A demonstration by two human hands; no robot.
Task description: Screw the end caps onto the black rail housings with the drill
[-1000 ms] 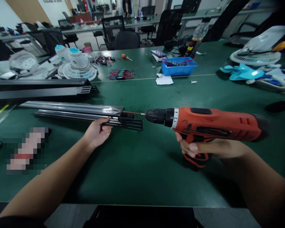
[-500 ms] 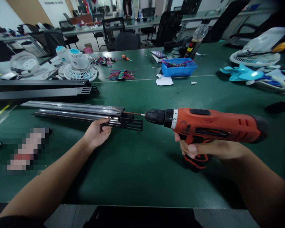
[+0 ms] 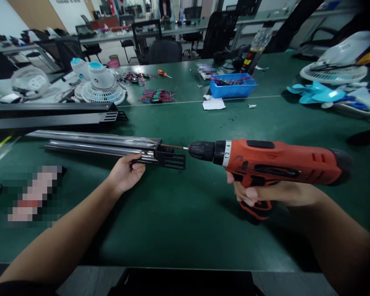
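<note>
My right hand (image 3: pixel 253 193) is wrapped round the handle of an orange and black cordless drill (image 3: pixel 283 160). The drill lies level, and its long thin bit (image 3: pixel 174 146) points left to the slotted end of a long dark metal profile (image 3: pixel 105 146). Whether the tip touches a screw is hidden inside that end. With thumb and fingers closed, my left hand (image 3: pixel 128 170) grips the profile near this end from the front side. Shiny rods or tubes show along the profile's length.
Behind on the left lie more black metal profiles (image 3: pixel 52 117) and white fan parts (image 3: pixel 101 84). Wire bundles (image 3: pixel 157 95), an orange screwdriver (image 3: pixel 164 74) and a blue bin (image 3: pixel 232 87) stand farther back. Blue fan blades (image 3: pixel 319 93) lie at right; a pixelated object (image 3: pixel 35 193) lies left.
Hardly anything differs. The view has shifted very slightly, while both hands, the drill and the metal profile keep their positions.
</note>
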